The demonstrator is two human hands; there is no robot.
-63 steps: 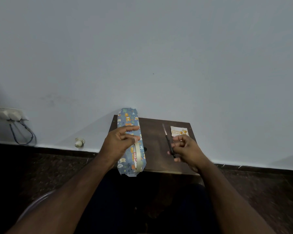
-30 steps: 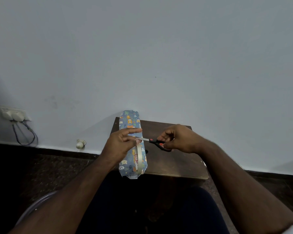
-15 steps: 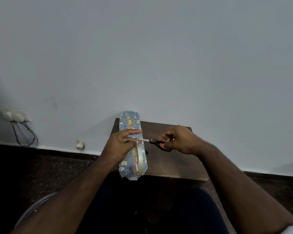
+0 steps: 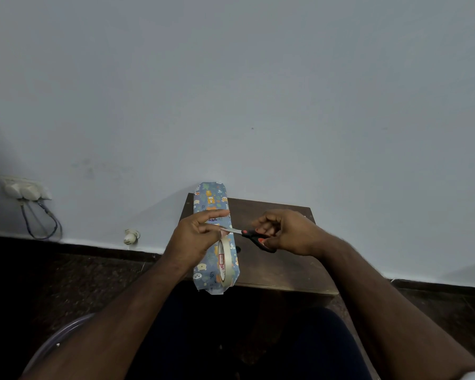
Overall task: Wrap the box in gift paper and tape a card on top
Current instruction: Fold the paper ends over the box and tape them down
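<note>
where right hand (image 4: 291, 233) covers table (image 4: 285, 272), wall socket (image 4: 25, 189) left.

Tape roll (image 4: 223, 261) label: a small white patch with a red border and red lettering on the inner core; the letters are too small and skewed to read.
Gift paper on the wrapped box (image 4: 209, 199): cartoon animal prints and small dark marks near the edges that may be letters; none is legible.
Readable words or numbers elsewhere: none.
</note>
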